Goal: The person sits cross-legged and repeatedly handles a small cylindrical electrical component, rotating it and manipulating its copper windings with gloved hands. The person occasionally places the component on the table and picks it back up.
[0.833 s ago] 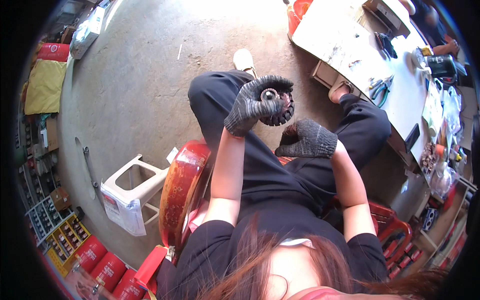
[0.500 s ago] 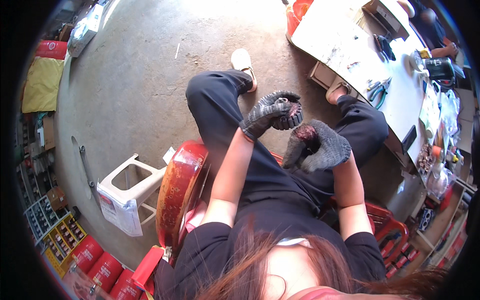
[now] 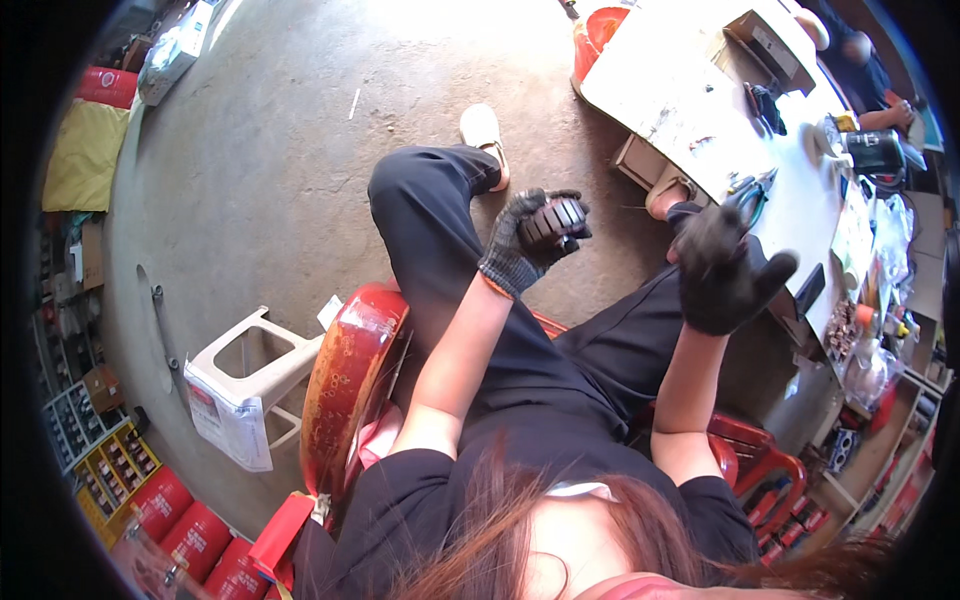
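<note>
Left hand: the left hand (image 3: pixel 528 240), in a dark knitted work glove, is curled closed around a small black ribbed cylindrical part (image 3: pixel 553 217), held up above the person's left thigh
Right hand: the right hand (image 3: pixel 722 272), gloved the same way, is spread open with fingers apart and has nothing in it; it hovers to the right of the part, apart from it, near the edge of the surface (image 3: pixel 690 110)
Part held: the black ribbed cylindrical part sits in the left palm with its grooved side showing between thumb and fingers; what it is exactly cannot be told
Handling: it looks rigid and compact, probably metal or hard rubber and fairly heavy for its bulk; the ribs should give the glove good purchase, so taking it around the grooved barrel seems the surest hold, the ends likely being smoother
Seat: the person sits in black trousers beside a red rounded cylinder (image 3: pixel 345 385) lying at the left hip
Surface: a white worktop at upper right carries pliers (image 3: pixel 748 190), a black mug (image 3: pixel 872 150) and small loose hardware
Floor: bare concrete floor (image 3: pixel 270 150), with a white plastic stool (image 3: pixel 250 380) at left and red canisters (image 3: pixel 190 530) at lower left
</note>
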`<move>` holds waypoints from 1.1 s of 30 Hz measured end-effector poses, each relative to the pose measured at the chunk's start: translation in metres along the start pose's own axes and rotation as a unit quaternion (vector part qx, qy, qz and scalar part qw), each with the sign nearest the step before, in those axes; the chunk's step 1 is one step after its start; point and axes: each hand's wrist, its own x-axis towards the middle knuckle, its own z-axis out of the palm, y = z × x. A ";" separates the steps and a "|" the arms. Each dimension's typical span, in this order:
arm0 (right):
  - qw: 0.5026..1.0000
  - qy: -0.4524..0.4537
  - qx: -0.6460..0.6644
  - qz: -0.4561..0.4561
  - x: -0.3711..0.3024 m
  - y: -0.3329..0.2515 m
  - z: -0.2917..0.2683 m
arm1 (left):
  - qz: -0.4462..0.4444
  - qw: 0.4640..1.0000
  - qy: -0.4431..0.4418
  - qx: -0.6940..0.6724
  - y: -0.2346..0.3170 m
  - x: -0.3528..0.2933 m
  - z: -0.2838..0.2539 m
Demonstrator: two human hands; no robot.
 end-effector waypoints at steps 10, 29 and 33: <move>0.863 0.023 -0.505 0.012 0.026 0.014 -0.040 | 0.089 0.851 0.014 0.518 0.018 -0.029 0.060; 0.989 -0.035 0.124 0.078 0.017 0.025 0.018 | 0.047 0.968 -0.139 0.203 0.035 -0.025 0.014; 0.999 -0.042 -0.001 0.015 0.024 0.016 0.047 | 0.090 0.878 -0.018 0.470 0.025 -0.027 0.039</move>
